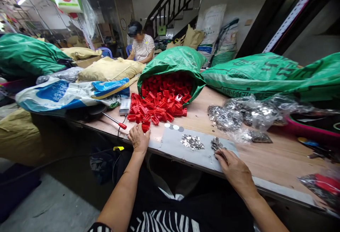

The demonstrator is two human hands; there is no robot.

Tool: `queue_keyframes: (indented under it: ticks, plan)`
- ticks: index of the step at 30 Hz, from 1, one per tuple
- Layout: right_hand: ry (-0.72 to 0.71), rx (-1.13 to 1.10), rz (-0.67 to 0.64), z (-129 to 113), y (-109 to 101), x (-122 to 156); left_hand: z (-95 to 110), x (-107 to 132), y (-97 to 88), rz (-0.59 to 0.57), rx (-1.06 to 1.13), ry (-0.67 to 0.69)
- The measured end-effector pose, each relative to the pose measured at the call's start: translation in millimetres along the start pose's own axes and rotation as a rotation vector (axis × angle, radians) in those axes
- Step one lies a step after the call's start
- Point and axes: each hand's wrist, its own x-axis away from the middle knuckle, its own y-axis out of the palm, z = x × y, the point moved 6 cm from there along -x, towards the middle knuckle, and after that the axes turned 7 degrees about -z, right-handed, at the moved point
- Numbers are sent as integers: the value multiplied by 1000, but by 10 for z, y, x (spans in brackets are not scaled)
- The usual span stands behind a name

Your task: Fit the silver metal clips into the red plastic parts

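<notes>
At the table's front edge, my left hand (139, 138) has its fingers curled against a red plastic part (145, 126). That part lies at the near side of a heap of similar red parts (159, 106), which spills from a green sack (172, 60). My right hand (233, 166) pinches at the near edge of a small pile of dark metal pieces (216, 143); what is between its fingertips is hidden. Left of that pile, flat shiny metal pieces (192, 142) are spread on a grey mat (170, 143).
Clear bags of metal pieces (239, 113) lie to the right, beside a pink-rimmed tray (297, 129). A red-tipped lever (117, 120) sticks out at left, near a white and blue sack (61, 96). Across the table sits another person (143, 46).
</notes>
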Motion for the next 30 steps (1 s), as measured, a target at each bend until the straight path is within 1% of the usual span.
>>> queue_keyframes:
  ticks: [3, 6, 7, 9, 10, 11, 13, 15, 17, 21, 25, 27, 30]
  plan:
    - [-2, -53, -7, 14, -13, 19, -42, -10, -13, 5, 54, 7]
    - [59, -115, -30, 57, -12, 30, -27, 115, -75, 9, 112, 43]
    - [84, -132, -41, 70, -11, 30, 0, 184, -104, 10, 175, 73]
    - [125, -157, -62, 81, -13, 25, 82, 341, -163, -6, 431, 152]
    - [140, -164, -66, 82, -19, 20, 126, 418, -182, -40, 588, 171]
    - [148, -171, -61, 79, -31, 14, 168, 489, -185, -96, 744, 162]
    - [139, -187, -40, 64, -60, 1, 264, 613, -173, -242, 1035, 99]
    - [107, -203, -16, 45, -90, -8, 376, 715, -173, -382, 1269, 25]
    - [74, -217, 1, 32, -113, -10, 483, 796, -192, -504, 1434, -45]
    - [69, -253, 38, 37, -163, 6, 641, 928, -244, -701, 1643, -184]
    - [105, -278, 52, 28, -201, 25, 712, 1067, -247, -858, 1747, -355]
    - [117, -284, 56, 8, -217, 29, 722, 1126, -240, -909, 1772, -406]
    - [130, -288, 58, -23, -236, 28, 720, 1172, -226, -940, 1816, -429]
